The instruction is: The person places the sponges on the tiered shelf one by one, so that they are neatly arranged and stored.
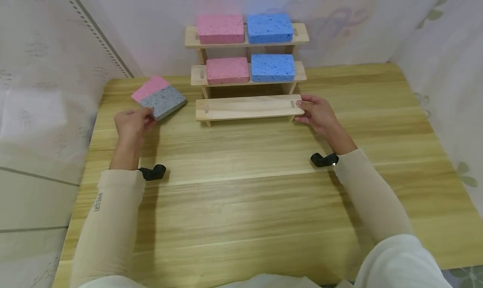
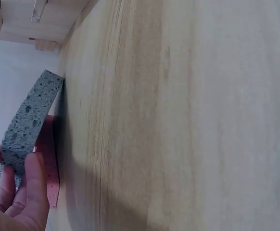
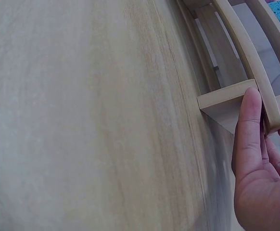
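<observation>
My left hand [image 1: 132, 122] pinches the near corner of a grey sponge [image 1: 163, 101], thumb on one face and fingers on the other. In the left wrist view the grey sponge [image 2: 31, 115] is tilted, one end up off the table. Partly under it lies a pink sponge [image 1: 151, 88]. My right hand [image 1: 318, 114] grips the right end of the lowest shelf [image 1: 249, 107] of a three-step wooden rack, thumb on top. In the right wrist view its fingers [image 3: 249, 130] reach beneath the board, beside the rack's leg [image 3: 226, 96].
A pink sponge [image 1: 220, 29] and a blue sponge [image 1: 269, 28] sit on the top shelf. The middle shelf holds another pink sponge [image 1: 227, 70] and blue sponge [image 1: 273, 68]. The rack stands at the back of the wooden table [image 1: 241, 204], against the wall [image 1: 339, 24].
</observation>
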Motion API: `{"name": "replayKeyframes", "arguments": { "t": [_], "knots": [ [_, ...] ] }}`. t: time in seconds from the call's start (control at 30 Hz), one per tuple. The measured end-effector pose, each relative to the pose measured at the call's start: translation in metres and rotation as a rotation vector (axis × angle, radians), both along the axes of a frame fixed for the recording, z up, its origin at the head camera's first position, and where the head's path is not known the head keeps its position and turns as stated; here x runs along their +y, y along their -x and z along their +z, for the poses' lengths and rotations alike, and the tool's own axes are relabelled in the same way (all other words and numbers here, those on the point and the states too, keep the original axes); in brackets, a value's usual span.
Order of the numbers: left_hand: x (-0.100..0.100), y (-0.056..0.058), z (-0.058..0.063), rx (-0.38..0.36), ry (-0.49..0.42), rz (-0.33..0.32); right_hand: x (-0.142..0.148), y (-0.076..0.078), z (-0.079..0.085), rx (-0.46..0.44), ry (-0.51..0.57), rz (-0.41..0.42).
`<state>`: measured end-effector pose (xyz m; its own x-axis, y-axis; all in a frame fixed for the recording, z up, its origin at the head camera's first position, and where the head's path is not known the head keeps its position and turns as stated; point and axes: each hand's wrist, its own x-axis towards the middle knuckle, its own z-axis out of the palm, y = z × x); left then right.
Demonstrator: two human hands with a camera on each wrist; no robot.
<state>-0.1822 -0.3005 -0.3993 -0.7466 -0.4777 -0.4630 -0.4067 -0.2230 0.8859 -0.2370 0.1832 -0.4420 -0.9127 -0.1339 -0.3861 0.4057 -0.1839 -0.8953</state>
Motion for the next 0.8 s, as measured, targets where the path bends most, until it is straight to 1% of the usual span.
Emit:
{"name": "replayKeyframes", "arguments": {
  "t": [0.1, 0.2, 0.3, 0.4, 0.5, 0.7, 0.8],
  "knots": [
    [0.003, -0.002, 0.002, 0.046, -0.026, 0.019, 0.003, 0.0, -0.001, -0.014, 0.002, -0.012],
    [0.005, -0.003, 0.006, 0.079, -0.026, 0.017, 0.003, -0.001, -0.001, -0.021, 0.009, -0.02],
    [0.004, -0.007, 0.011, 0.116, -0.031, 0.016, 0.0, -0.001, -0.001, -0.023, 0.019, -0.01],
    [0.006, -0.007, 0.015, 0.139, -0.043, -0.01, 0.001, -0.001, 0.0, -0.021, 0.028, -0.004],
    [0.006, -0.011, 0.02, 0.142, -0.042, -0.046, 0.0, -0.001, 0.0, -0.018, 0.04, 0.002],
    [0.01, -0.02, 0.032, 0.153, -0.041, -0.103, 0.0, -0.001, 0.001, -0.011, 0.052, -0.002],
    [0.012, -0.025, 0.034, 0.169, -0.047, -0.126, 0.001, -0.001, 0.001, -0.008, 0.045, -0.006]
  ]
}}
